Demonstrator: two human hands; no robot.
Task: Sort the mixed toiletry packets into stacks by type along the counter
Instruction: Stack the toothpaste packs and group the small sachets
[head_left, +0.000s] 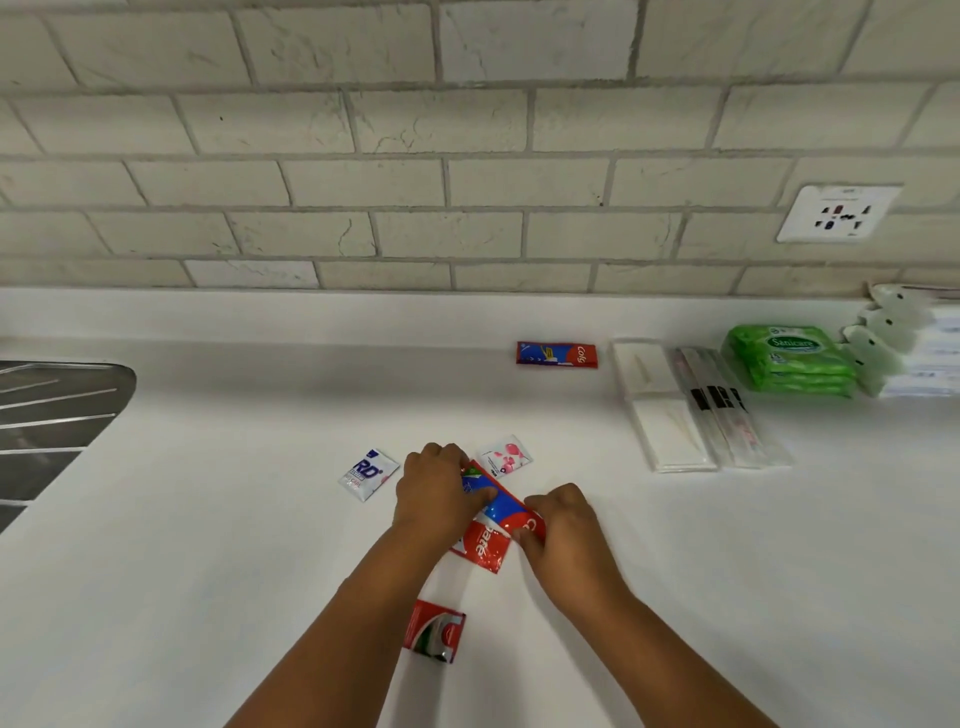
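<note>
Both hands work on one red-and-blue toothpaste packet (503, 503) near the middle of the white counter (208, 519). The left hand (434, 491) curls over its far end, thumb laid across the blue band; the right hand (563, 525) pinches the near red end between thumb and fingertips. The packet lies slantwise over a second red toothpaste sachet (484, 546), touching it.

Around the hands: a purple-lettered white sachet (368, 474) at nine o'clock, a pink-printed sachet (505, 456) at twelve, a folded red packet (435, 630) at six. One toothpaste packet (557, 354) already sits far off at one o'clock, beside the white flat packets (660, 410), the clear long sleeves (727, 410) and the green wipes stack (789, 361) at two o'clock.

The risk, as I judge it: lifting the top packet may drag the sachet beneath along, since they overlap. A slick foil surface could also slip from a fingertip pinch, and the left wrist sits close enough to knock the purple-lettered sachet askew.
</note>
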